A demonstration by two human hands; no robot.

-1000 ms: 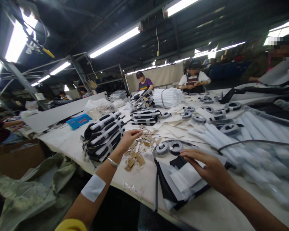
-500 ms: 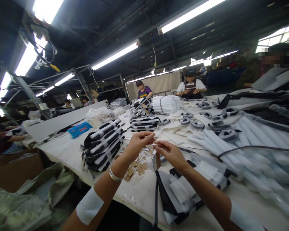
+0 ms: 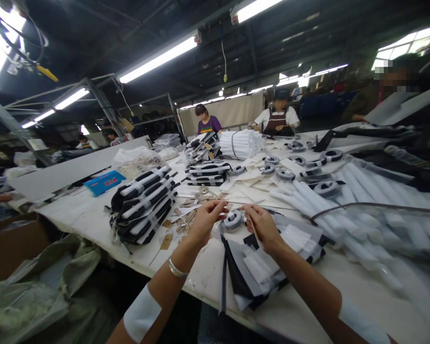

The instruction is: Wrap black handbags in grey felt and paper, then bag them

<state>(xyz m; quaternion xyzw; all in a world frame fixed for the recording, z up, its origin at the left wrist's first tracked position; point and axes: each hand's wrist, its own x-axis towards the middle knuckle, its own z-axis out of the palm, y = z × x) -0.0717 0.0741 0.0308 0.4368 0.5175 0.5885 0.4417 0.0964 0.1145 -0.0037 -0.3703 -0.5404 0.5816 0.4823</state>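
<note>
My right hand [image 3: 263, 224] is closed in a pinch on a brown cardboard hang tag [image 3: 254, 229], which hangs edge-on beneath the fingers. My left hand [image 3: 208, 220] is apart from it to the left, thumb and fingertips pressed together; whatever is between them is too small to make out. Behind the gap between the hands lies a grey coiled strap [image 3: 232, 220]. Loose brown tags [image 3: 166, 241] with pale strings are scattered left of my left hand. Below my right hand lies a flat black, grey and white fabric piece [image 3: 268, 267].
A stack of black-and-white strapped bundles [image 3: 143, 205] stands at left, near a blue box [image 3: 104, 182]. White foam tubes [image 3: 372, 229] cover the right side of the white table [image 3: 129, 260]. Several co-workers sit beyond it. A cardboard box [image 3: 10, 248] stands below the left edge.
My hands have moved apart; before, they met over the tag's string. The tag has gone right with my right hand. The view has shifted, showing more loose tags.
</note>
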